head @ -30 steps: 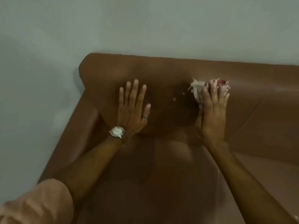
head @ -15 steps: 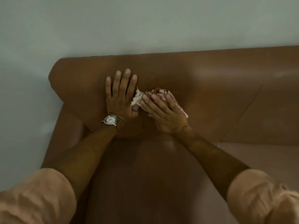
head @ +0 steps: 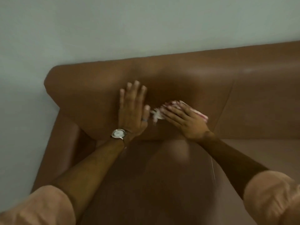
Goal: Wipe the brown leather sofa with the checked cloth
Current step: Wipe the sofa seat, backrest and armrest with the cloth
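Note:
The brown leather sofa (head: pixel 203 82) fills the lower view, its backrest against the wall. My left hand (head: pixel 132 109) lies flat on the backrest, fingers spread, with a watch on the wrist and a ring on one finger. Just to its right, my right hand (head: pixel 186 120) presses the bunched red-and-white checked cloth (head: pixel 172 105) against the backrest. The cloth's frayed white end sticks out toward my left thumb. Most of the cloth is hidden under my fingers.
A pale grey-green wall (head: pixel 113 26) stands behind the sofa. The left armrest (head: pixel 60 143) runs down the left side. The seat cushion (head: pixel 170 176) lies below my arms, and a seam (head: pixel 225 101) splits the backrest to the right.
My right hand swept the cloth leftward along the backrest until it reached my left hand, then drew slightly back to the right. My left hand stayed planted flat.

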